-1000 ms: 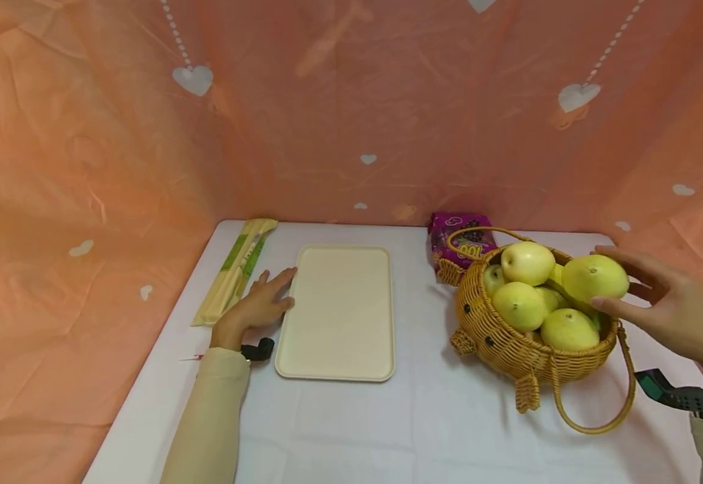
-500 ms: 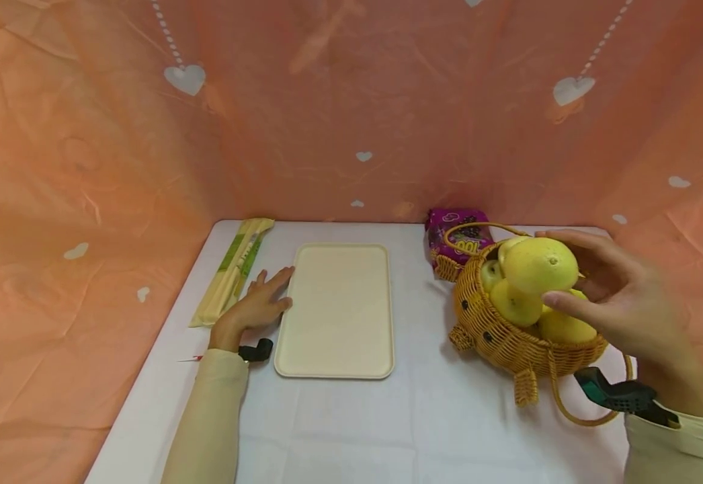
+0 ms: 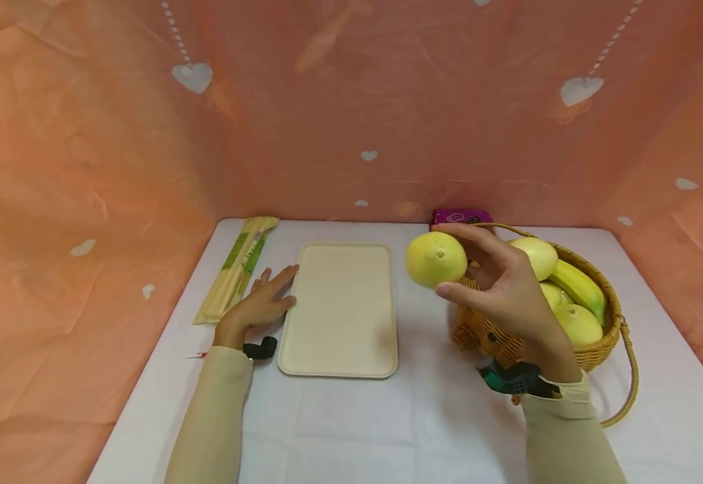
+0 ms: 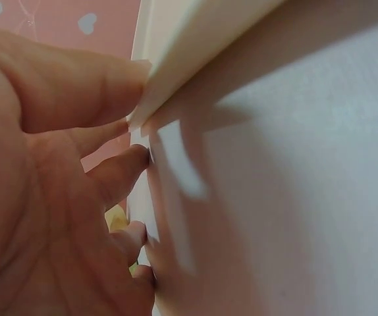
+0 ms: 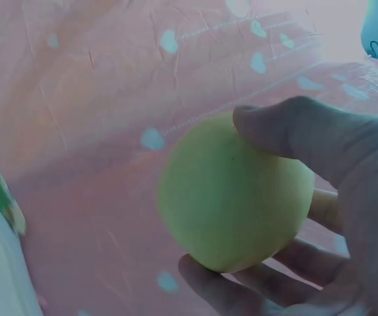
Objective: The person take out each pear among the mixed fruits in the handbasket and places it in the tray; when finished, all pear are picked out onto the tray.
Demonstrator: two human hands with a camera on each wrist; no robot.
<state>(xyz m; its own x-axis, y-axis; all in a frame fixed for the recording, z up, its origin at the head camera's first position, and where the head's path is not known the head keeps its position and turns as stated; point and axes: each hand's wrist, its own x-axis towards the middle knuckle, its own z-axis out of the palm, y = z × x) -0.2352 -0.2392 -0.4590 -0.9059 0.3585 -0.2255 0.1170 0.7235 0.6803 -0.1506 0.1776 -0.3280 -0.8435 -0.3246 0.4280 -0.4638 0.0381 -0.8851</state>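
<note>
My right hand (image 3: 503,289) grips a round yellow-green pear (image 3: 436,259) in the air, between the white tray (image 3: 339,309) and the wicker basket (image 3: 613,296). Thumb and fingers wrap the pear's sides in the right wrist view. At the tray's left edge, my left hand (image 3: 261,302) rests with its fingers spread. Its thumb (image 4: 90,89) touches the tray's rim in the left wrist view, and the other fingertips meet the white tabletop. More pears (image 3: 576,325) and a banana (image 3: 580,289) lie in the basket, whose front left is partly hidden by my right hand and forearm.
A long packet of chopsticks (image 3: 236,269) lies left of the tray. Behind the basket stands a purple package (image 3: 463,216), mostly hidden now. A looped basket handle (image 3: 632,376) hangs at the right. An orange curtain (image 3: 303,134) with hearts encloses the table.
My right hand has carried the pear left, out from over the basket to near the tray's right side, uncovering the banana. My left hand has stayed at the tray's edge.
</note>
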